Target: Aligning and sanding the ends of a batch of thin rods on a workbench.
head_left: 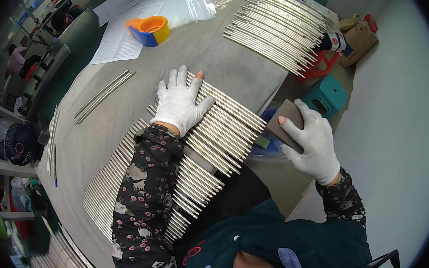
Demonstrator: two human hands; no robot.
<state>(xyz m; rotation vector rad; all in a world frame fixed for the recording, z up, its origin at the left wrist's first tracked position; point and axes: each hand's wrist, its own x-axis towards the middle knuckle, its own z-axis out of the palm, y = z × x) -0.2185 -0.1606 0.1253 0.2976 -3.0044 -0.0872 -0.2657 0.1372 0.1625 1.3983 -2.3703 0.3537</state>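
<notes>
My left hand point(178, 102), in a white glove with one bare fingertip, lies flat with fingers spread on a row of shiny metal rods point(231, 125). The rods lie side by side at the near edge of the table, their right ends reaching past it. Another row of rods point(109, 179) lies to the left, partly hidden under my left forearm. Off the table's right edge, my right hand point(315, 145), also gloved, grips a flat grey-brown block point(289, 114) that looks like a sanding sponge. The block is apart from the rod ends.
A further batch of rods point(277, 31) lies at the far right, with a few loose rods point(104, 97) at the left. An orange and blue tape dispenser point(149, 31) sits on papers point(117, 43). Beyond the right edge stand a teal stool point(327, 96) and a cardboard box point(360, 42).
</notes>
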